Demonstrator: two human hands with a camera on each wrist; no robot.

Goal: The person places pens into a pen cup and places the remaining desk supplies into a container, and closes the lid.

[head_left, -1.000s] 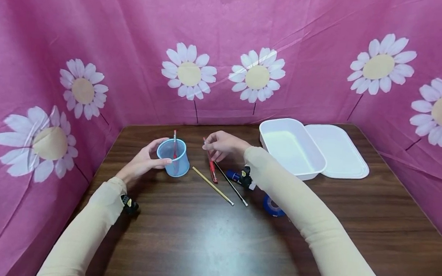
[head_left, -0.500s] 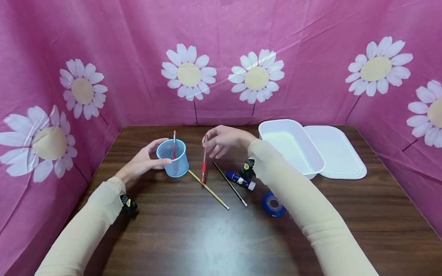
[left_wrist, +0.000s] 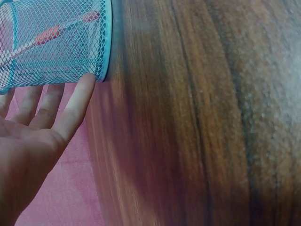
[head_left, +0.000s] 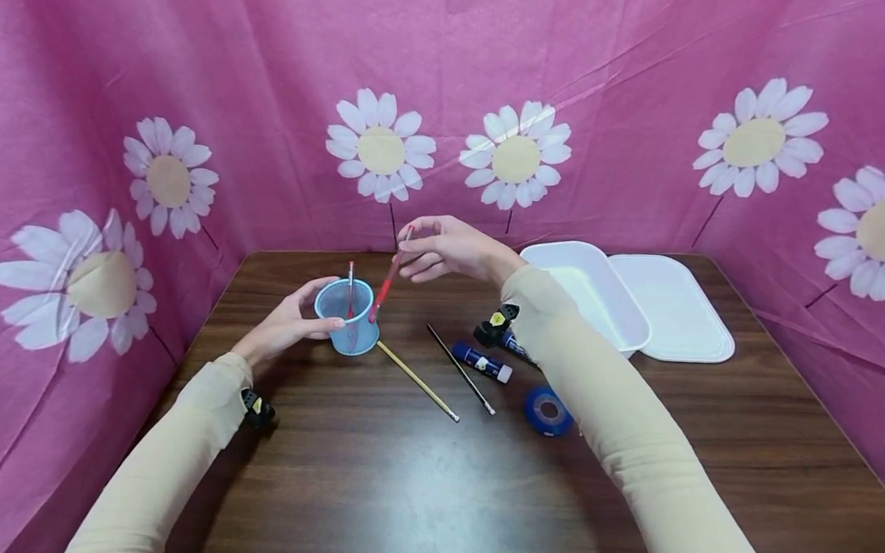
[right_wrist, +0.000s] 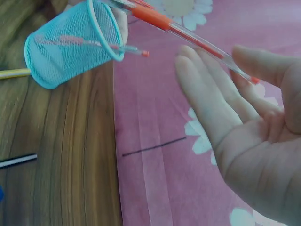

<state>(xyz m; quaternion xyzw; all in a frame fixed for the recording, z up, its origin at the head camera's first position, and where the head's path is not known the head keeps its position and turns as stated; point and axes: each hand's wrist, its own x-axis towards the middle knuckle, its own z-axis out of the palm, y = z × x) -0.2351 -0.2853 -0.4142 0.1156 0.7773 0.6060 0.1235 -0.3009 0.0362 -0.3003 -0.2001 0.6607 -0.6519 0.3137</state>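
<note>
A light-blue mesh pen cup [head_left: 359, 337] stands at the back left of the table, one red pen [head_left: 351, 276] leaning inside it. My left hand [head_left: 290, 323] holds the cup from the left, thumb across the front and fingers behind. Right of the cup, my right hand [head_left: 451, 250] is raised and pinches a second red pen [head_left: 388, 284] near its upper end. That pen slants down to the left, its lower end beside the cup's right side in the head view. The right wrist view shows thumb and fingers at the pen's [right_wrist: 153, 18] clear barrel, the other fingers extended.
A yellow pencil [head_left: 418, 382] lies from the cup's base toward the front. Right of it are a black pencil [head_left: 460, 369], a blue glue stick [head_left: 480, 362] and a blue tape roll [head_left: 548, 411]. A white container [head_left: 634, 341] and its lid [head_left: 684, 314] sit back right.
My right hand has lifted the red pen off the table and brought its lower end toward the cup. The yellow pencil has shifted slightly left. My left hand stays on the cup.
</note>
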